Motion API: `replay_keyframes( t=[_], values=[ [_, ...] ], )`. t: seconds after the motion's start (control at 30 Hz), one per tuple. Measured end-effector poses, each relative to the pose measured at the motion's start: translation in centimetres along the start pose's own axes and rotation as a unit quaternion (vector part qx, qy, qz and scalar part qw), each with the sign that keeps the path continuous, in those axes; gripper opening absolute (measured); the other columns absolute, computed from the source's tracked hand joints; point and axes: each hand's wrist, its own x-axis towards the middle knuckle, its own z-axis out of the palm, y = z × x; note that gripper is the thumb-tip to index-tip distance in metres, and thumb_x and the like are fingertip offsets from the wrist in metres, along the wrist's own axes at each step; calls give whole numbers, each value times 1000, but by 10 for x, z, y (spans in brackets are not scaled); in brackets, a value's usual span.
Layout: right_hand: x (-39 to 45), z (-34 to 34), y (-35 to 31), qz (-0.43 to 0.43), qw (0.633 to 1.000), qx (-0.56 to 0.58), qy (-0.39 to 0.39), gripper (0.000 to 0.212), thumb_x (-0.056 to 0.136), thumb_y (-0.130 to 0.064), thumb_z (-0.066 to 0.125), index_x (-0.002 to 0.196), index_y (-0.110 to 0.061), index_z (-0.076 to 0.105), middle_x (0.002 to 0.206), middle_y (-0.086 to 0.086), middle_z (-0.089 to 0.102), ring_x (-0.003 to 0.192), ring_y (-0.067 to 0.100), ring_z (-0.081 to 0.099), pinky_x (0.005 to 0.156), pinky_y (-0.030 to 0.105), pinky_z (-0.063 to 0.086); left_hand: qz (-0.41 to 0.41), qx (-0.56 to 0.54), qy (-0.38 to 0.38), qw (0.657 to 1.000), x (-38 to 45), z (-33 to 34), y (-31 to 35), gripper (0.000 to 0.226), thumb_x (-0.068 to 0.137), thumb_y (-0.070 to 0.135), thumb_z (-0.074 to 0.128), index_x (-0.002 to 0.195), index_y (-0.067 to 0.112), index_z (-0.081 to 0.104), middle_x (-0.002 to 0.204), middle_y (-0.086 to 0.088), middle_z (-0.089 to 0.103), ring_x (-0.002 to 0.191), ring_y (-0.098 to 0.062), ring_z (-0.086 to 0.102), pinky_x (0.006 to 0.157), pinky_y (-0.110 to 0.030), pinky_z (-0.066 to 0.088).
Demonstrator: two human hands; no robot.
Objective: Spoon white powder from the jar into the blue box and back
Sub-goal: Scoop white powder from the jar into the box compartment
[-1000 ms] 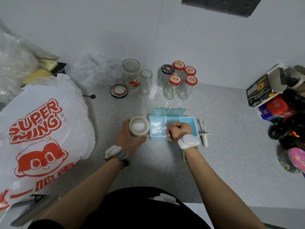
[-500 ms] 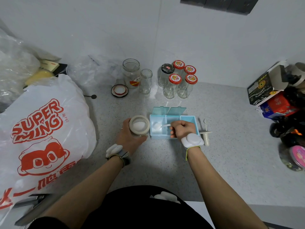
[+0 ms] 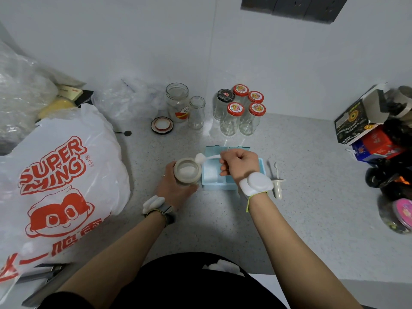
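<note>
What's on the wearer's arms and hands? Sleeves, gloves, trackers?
Bare forearms, no sleeves or gloves. The left hand has a thin ring on one finger, plus a white lumpy device on a dark grey wrist strap. The right hand wrist carries a rounded white puck-like device, with a yellow-green cord beneath it.

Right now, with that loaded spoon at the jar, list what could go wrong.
1. The heaped spoon sits at the rim of the jar, not over its middle; powder may spill onto the counter.
2. The right hand could nudge the blue box.
3. The left hand alone steadies the jar.
</note>
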Motion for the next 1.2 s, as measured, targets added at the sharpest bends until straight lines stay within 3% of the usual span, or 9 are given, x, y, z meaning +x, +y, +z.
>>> replay_keyframes(
  t=[0.2,0.33,0.5,0.6,0.7,0.8,0.93,1.1,1.2],
  values=[
    [-3,22,22,-59,984,-156,-63,21,83,-7,64,67,-21,68,61,4,65,52,19,65,54,32,58,-12,10,-2,1000,0,-2,3,83,66,39,85,132,28,36,120,7,57,102,-13,58,80,-25,44],
    [-7,20,32,-61,976,-193,-82,9,82,-8,66,85,-12,73,69,6,68,58,20,67,59,31,60,-14,14,1,1000,0,-1,4,81,66,41,84,130,31,35,118,8,59,101,-11,59,81,-25,46],
    [-3,9,22,-73,986,-146,-35,9,85,-6,64,90,-3,71,61,2,63,45,4,61,49,18,53,-3,10,3,1000,0,-1,3,83,66,39,85,132,28,36,119,9,56,101,-11,57,80,-21,44],
    [6,-3,25,-94,980,-174,28,8,83,-13,65,81,-12,72,57,1,62,47,11,64,55,28,56,3,0,-4,1000,-1,-2,2,82,67,36,86,131,29,36,116,12,54,100,-9,56,75,-14,40],
    [12,-9,32,-114,959,-257,42,11,78,-21,63,75,-19,73,63,4,69,66,29,68,72,43,57,5,-2,2,1000,-1,-1,0,81,66,36,86,130,31,36,115,12,55,100,-10,56,81,-23,45],
    [11,-11,37,-155,924,-349,10,14,82,-11,60,78,-9,73,76,13,71,78,34,64,76,36,51,11,6,8,1000,-1,0,0,78,66,36,86,125,36,35,115,12,55,101,-12,57,82,-29,47],
    [11,-8,45,-146,887,-432,-71,16,84,-9,59,85,-9,75,87,13,72,88,33,63,80,29,44,16,7,11,1000,0,1,-1,78,65,35,86,123,38,34,114,13,55,98,-9,57,78,-21,44],
    [10,-3,53,-93,909,-400,-70,17,85,-15,59,84,-13,76,85,9,74,89,29,64,80,26,51,20,13,12,1000,1,1,-3,81,65,33,87,129,30,37,113,13,55,98,-9,56,76,-19,42],
    [10,-6,52,-60,933,-353,-42,17,84,-16,60,77,-12,75,68,11,70,65,26,64,72,27,56,21,12,15,1000,1,1,-4,81,66,32,87,129,29,37,113,12,55,99,-10,56,78,-22,43]
  ],
)
